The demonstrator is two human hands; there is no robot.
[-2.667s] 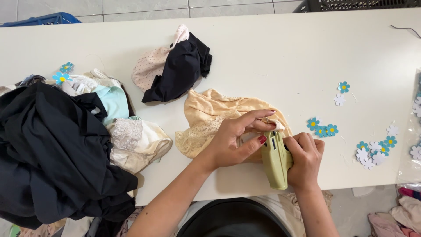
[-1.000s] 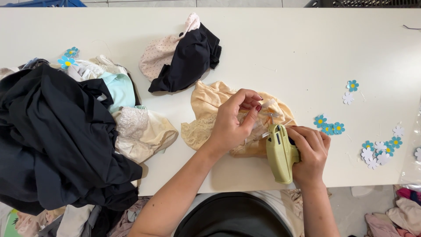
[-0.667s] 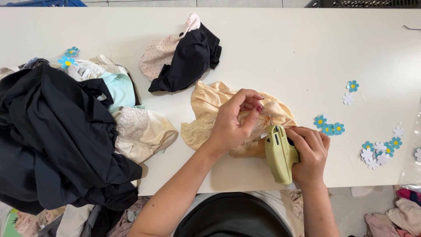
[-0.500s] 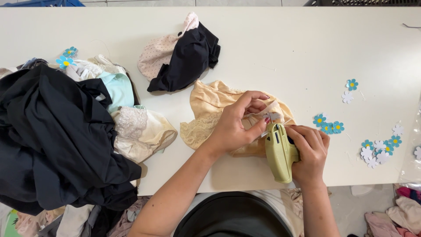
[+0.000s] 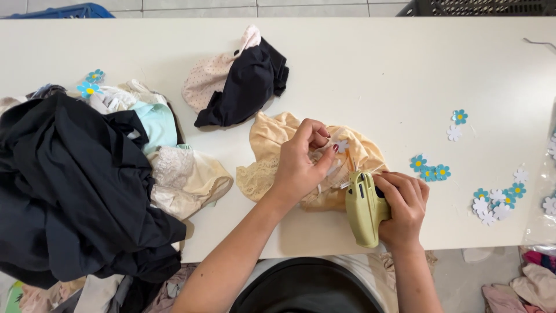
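The left hand (image 5: 301, 168) is pressing down on the peach lace garment (image 5: 272, 150), fingers curled and pinching a fold of the fabric, with a small white flower (image 5: 341, 145) lying on the cloth just beside the fingertips. That garment is sitting near the front edge of the white tabletop (image 5: 376, 64), right in front of the person. The right hand (image 5: 402, 206) is wrapping fully around the pale green glue gun (image 5: 364, 208), grip closed tight on its body, and the nozzle is pointing up toward the garment, touching or almost touching the fabric beside the left hand; the exact contact is too small to tell.

To the right, blue paper flowers (image 5: 431, 169) are lying in a small cluster near the gun hand, and a further scatter of white and blue flowers (image 5: 492, 203) is resting farther right, next to a clear plastic bag (image 5: 547, 191) at the edge. One blue and one white flower (image 5: 457, 124) are sitting apart, higher up.

Behind the work, a black and pink dotted bundle (image 5: 237, 78) is lying on the tabletop. On the left, a big black cloth pile (image 5: 69, 191) is spilling over the edge, with a cream lace piece (image 5: 185, 179) and a mint garment (image 5: 156, 122) tucked against it.
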